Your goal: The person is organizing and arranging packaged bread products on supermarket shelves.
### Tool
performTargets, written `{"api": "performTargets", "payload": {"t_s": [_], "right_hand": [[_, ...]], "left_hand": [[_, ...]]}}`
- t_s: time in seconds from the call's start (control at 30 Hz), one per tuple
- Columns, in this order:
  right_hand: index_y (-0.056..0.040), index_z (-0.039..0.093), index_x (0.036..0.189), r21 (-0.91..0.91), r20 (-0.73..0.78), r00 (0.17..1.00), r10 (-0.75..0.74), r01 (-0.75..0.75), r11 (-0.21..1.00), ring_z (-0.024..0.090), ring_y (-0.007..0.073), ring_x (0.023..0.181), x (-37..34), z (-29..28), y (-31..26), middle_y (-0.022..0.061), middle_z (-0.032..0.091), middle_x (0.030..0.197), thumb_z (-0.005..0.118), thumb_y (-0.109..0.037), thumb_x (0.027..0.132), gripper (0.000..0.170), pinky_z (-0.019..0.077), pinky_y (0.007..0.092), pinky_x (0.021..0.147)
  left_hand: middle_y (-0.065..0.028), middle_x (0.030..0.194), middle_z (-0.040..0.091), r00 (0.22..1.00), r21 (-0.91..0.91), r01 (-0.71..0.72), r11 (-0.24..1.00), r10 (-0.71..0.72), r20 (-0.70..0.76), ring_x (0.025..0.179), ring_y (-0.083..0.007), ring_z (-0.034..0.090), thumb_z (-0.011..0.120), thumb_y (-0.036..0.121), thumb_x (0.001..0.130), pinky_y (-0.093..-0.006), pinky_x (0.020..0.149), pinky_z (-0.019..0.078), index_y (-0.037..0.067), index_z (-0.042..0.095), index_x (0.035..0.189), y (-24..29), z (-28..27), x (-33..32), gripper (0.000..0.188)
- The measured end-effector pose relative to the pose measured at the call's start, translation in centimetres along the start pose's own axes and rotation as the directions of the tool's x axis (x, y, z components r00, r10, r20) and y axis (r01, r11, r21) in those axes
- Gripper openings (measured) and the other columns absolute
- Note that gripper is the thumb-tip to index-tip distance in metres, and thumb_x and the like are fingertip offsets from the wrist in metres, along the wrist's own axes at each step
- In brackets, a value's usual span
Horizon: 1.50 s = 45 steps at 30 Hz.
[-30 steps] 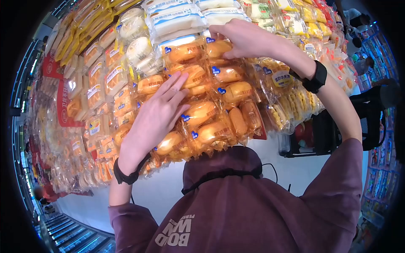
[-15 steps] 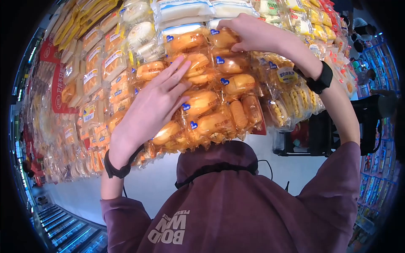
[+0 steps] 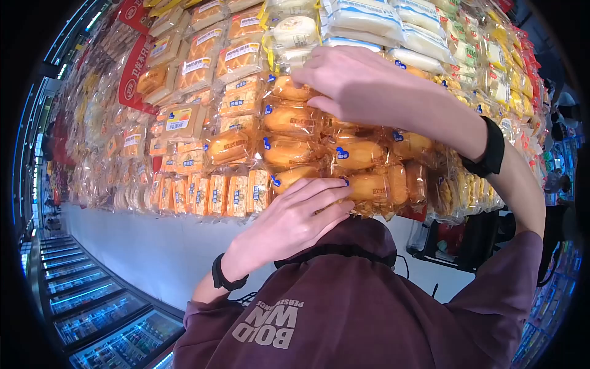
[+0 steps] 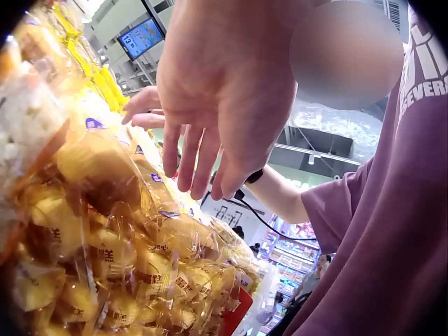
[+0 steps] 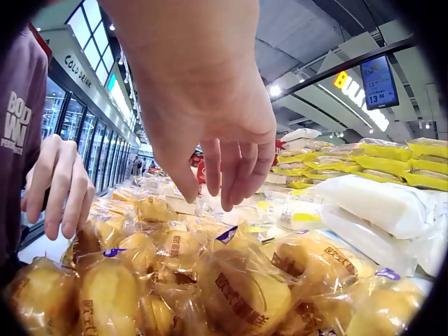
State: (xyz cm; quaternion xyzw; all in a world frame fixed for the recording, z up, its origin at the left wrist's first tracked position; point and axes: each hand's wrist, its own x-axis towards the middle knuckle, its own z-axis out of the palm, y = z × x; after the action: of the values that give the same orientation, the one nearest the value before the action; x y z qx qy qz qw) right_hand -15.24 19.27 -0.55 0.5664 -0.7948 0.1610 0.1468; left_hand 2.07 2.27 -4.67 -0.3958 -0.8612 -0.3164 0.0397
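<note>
Clear-wrapped golden cakes [image 3: 292, 117] with blue labels lie in rows below both hands. My left hand [image 3: 295, 218] is at the near edge of the rows, its straight fingers over the closest packs. In the left wrist view those fingers hang loosely beside the wrapped cakes [image 4: 105, 168], holding nothing. Farther back, my right hand [image 3: 350, 77] reaches leftward over the cakes, fingertips right at a pack in the back left of the rows. The right wrist view shows its thumb and fingers [image 5: 227, 175] spread apart and pointing down, with nothing between them.
White-wrapped loaves [image 3: 359, 15] are stacked behind the cakes. Orange-and-white snack packs [image 3: 236, 195] stand along the front edge at left, near boxed pastries [image 3: 200, 64]. A black cart [image 3: 458, 243] is at the right; glass-fronted coolers [image 3: 110, 307] line the left.
My left hand has drawn back from the middle of the cakes to their near edge. The right hand has crossed leftward over the rows, and the head view has turned left.
</note>
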Motion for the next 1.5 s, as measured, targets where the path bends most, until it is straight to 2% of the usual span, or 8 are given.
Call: {"api": "performTargets", "payload": {"t_s": [0.3,0.6,0.73,0.83,0.93,1.03,1.3,1.5], "right_hand": [[0.0044,0.063,0.108,0.289,0.451,0.892,-0.041,-0.102,0.952,0.068,0.0418,0.086,9.7,5.4,-4.9,0.0236,0.068,0.084,0.080,-0.032,0.081,0.049,0.0537,0.0489,0.077],[0.0005,0.058,0.115,0.352,0.318,0.947,0.038,-0.155,0.923,0.067,0.0401,0.092,9.2,5.1,-5.1,0.0235,0.068,0.091,0.076,-0.021,0.076,0.048,0.0528,0.0462,0.080],[-0.0020,0.057,0.113,0.388,-0.084,0.996,0.014,0.020,0.922,0.067,0.0367,0.095,4.3,2.5,-3.3,0.0179,0.069,0.097,0.078,-0.024,0.074,0.049,0.0533,0.0446,0.082],[-0.0042,0.059,0.113,0.414,-0.015,0.993,0.120,-0.104,0.904,0.065,0.0331,0.096,1.0,-0.5,-3.6,0.0160,0.067,0.100,0.079,-0.025,0.074,0.048,0.0525,0.0421,0.083],[-0.0061,0.061,0.114,0.482,-0.071,0.986,0.149,-0.097,0.871,0.064,0.0306,0.095,-1.4,-2.6,-4.4,0.0138,0.066,0.099,0.081,-0.024,0.074,0.048,0.0524,0.0410,0.082],[-0.0061,0.063,0.114,0.516,-0.017,0.973,0.230,-0.189,0.835,0.065,0.0299,0.093,-3.2,-4.0,-5.6,0.0135,0.066,0.099,0.082,-0.023,0.073,0.048,0.0525,0.0402,0.083],[-0.0051,0.065,0.123,0.598,-0.091,0.932,0.350,-0.230,0.768,0.068,0.0235,0.100,-7.8,-5.0,-6.8,0.0107,0.070,0.110,0.089,-0.029,0.074,0.060,0.0532,0.0341,0.088],[-0.0039,0.064,0.122,0.716,-0.120,0.865,0.486,-0.264,0.646,0.065,0.0118,0.097,-9.1,-3.3,-7.5,0.0063,0.070,0.114,0.088,-0.013,0.076,0.052,0.0521,0.0269,0.086]], "left_hand": [[-0.0119,0.120,0.068,0.997,-0.011,-0.010,1.000,0.009,-0.078,0.116,-0.0286,0.063,0.075,0.010,0.083,-0.0410,0.095,0.0516,0.000,0.072,0.107,-0.2,1.4,-0.6,0.026],[-0.0103,0.115,0.068,0.941,0.035,-0.013,0.999,0.024,-0.336,0.106,-0.0264,0.064,0.073,0.003,0.075,-0.0373,0.088,0.0504,0.001,0.072,0.104,-1.0,-0.9,-2.2,0.029],[-0.0090,0.115,0.069,0.788,0.188,0.076,0.979,0.056,-0.613,0.101,-0.0273,0.066,0.077,0.002,0.067,-0.0384,0.085,0.0509,0.005,0.071,0.112,-1.5,-4.4,-3.6,0.045],[-0.0081,0.118,0.069,0.803,0.351,0.157,0.923,0.088,-0.590,0.103,-0.0280,0.065,0.078,0.004,0.065,-0.0403,0.087,0.0507,0.007,0.070,0.117,-1.9,-6.8,-2.2,0.053],[-0.0072,0.118,0.069,0.904,0.439,0.075,0.895,0.124,-0.409,0.105,-0.0280,0.065,0.081,0.006,0.066,-0.0401,0.087,0.0513,0.010,0.070,0.117,-2.0,-7.6,-0.3,0.053],[-0.0070,0.117,0.069,0.862,0.425,-0.107,0.899,0.297,-0.410,0.101,-0.0271,0.066,0.081,0.008,0.068,-0.0384,0.084,0.0524,0.009,0.071,0.116,-3.1,-6.3,1.2,0.049],[-0.0082,0.103,0.073,0.916,-0.048,0.047,0.998,-0.063,-0.397,0.091,-0.0248,0.070,0.087,0.012,0.068,-0.0342,0.082,0.0546,0.003,0.074,0.104,-2.1,-5.5,2.9,0.039],[-0.0089,0.101,0.074,0.895,-0.508,0.227,0.831,-0.383,-0.226,0.093,-0.0148,0.070,0.091,0.014,0.071,-0.0275,0.085,0.0545,-0.002,0.071,0.108,-1.3,-5.3,3.0,0.045]]}}
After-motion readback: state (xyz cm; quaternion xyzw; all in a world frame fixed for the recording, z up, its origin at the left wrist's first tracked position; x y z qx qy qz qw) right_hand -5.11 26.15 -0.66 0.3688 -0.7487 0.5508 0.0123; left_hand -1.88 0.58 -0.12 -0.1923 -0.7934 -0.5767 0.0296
